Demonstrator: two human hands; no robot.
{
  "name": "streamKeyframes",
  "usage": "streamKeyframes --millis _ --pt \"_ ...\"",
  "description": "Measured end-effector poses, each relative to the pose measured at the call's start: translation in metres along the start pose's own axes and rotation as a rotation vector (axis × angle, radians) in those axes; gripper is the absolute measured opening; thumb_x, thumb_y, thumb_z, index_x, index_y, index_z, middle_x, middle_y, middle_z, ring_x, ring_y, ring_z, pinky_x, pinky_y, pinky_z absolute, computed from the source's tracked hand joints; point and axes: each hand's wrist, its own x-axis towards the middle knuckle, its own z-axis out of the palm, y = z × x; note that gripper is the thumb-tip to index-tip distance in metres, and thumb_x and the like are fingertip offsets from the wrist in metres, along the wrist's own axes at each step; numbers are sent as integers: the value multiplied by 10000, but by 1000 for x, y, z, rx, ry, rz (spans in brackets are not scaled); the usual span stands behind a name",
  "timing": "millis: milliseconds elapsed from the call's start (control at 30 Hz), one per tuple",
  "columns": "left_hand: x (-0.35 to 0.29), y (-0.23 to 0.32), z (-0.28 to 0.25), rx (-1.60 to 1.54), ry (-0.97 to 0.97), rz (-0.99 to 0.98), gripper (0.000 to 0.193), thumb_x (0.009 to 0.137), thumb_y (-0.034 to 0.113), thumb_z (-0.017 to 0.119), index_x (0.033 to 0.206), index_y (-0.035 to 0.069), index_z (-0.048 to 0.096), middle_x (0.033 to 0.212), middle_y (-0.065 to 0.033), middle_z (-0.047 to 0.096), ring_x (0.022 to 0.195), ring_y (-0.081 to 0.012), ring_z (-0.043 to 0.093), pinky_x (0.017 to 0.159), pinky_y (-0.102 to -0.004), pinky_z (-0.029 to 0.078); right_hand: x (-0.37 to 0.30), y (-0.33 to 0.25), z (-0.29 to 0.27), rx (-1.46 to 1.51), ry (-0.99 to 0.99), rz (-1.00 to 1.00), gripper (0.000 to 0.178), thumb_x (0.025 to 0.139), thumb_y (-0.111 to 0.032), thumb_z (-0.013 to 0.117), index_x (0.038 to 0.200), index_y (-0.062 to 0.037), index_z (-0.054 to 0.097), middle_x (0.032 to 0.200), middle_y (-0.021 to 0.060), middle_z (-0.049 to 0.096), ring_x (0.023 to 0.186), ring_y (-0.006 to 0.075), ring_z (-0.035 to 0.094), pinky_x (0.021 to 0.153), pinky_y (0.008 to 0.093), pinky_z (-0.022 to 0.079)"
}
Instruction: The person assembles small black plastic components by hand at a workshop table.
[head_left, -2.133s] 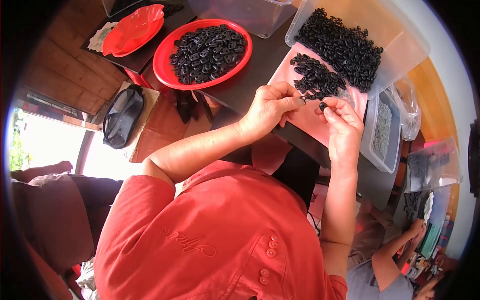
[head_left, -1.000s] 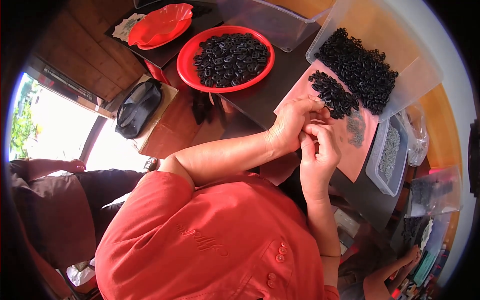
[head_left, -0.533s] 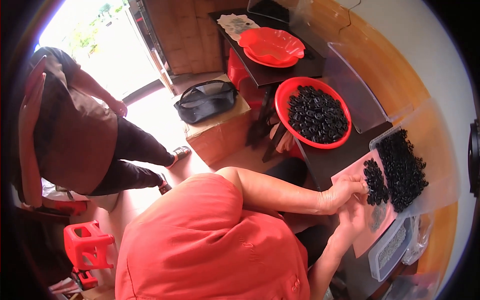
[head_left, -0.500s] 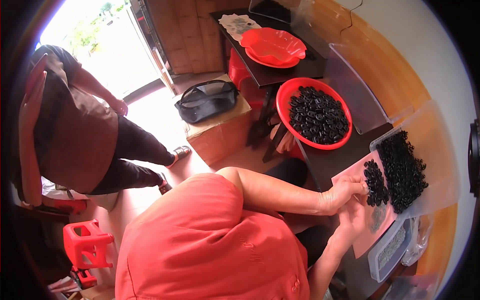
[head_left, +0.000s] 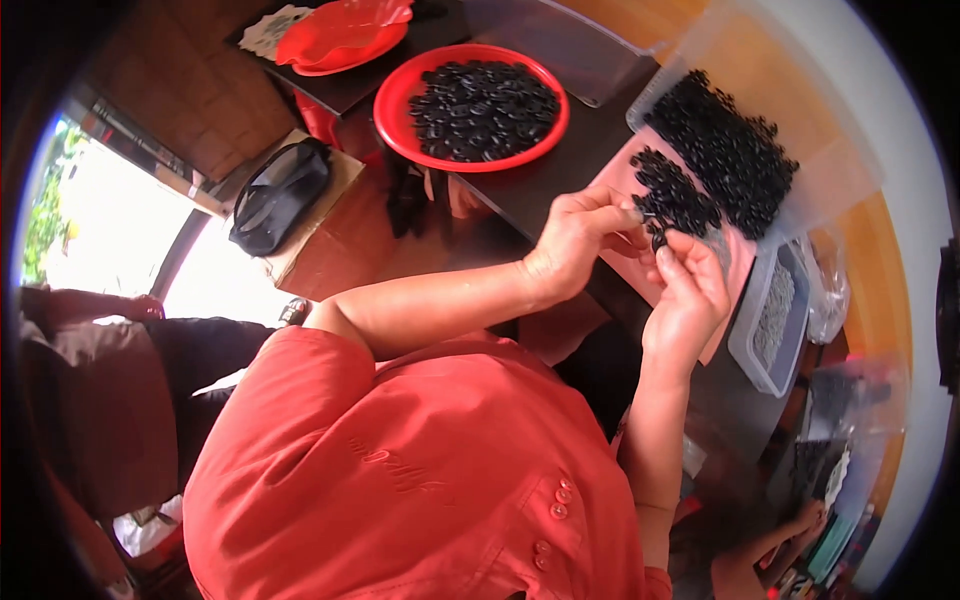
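Note:
Both my hands meet over a pink sheet (head_left: 625, 180) on the dark table. Between the thumb and finger of my right hand (head_left: 690, 290) is a small black plastic piece (head_left: 658, 239). My left hand (head_left: 582, 240) pinches something tiny and thin beside that piece; its kind is too small to make out. Just beyond my fingers lies a small heap of black pieces (head_left: 675, 192) on the sheet. Behind it, a larger pile of black pieces (head_left: 725, 150) fills a clear plastic tray. A few grey bits on the sheet are partly hidden by my right hand.
A red basin (head_left: 392, 130) full of black oval pieces stands left on the table (head_left: 600, 120). A clear box (head_left: 752, 345) of small grey parts sits at the right. A carton (head_left: 325, 235) bears a black mesh bag (head_left: 285, 195). Other people are at far left and lower right.
My view has swung to the right, so the table things sit further left. A black piece now shows in my right hand's fingers, close to my left fingertips.

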Motion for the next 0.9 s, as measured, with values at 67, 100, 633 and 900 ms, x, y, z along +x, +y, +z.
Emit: streamKeyframes --millis 67,100,633,900 --pt "1 -2 -4 102 -3 2 93 908 66 603 943 -19 598 829 -127 664 762 -218 667 747 -327 540 7 -1 -8 20 15 28 158 859 55 604 1007 30 655 910 84 665 768 158 625 677 241 445" --pt "-1 -3 -4 100 -12 -8 93 908 66 603 943 -19 598 829 -127 664 762 -218 667 747 -327 540 7 -1 -11 16 27 26 158 859 55 604 1007 30 655 910 84 665 768 158 625 677 241 445" --pt "-5 -2 1 299 -55 30 109 895 85 625 885 -24 626 737 -83 661 659 -140 634 645 -259 523 13 2 -8 144 33 106 123 845 68 630 953 18 661 875 102 688 704 184 654 618 250 480" --pt "-6 -3 1 278 -31 5 122 897 94 635 888 -27 626 727 -84 656 625 -135 621 612 -255 511 10 4 -5 44 29 -10 129 837 87 634 946 32 673 883 101 688 703 170 648 632 248 501"
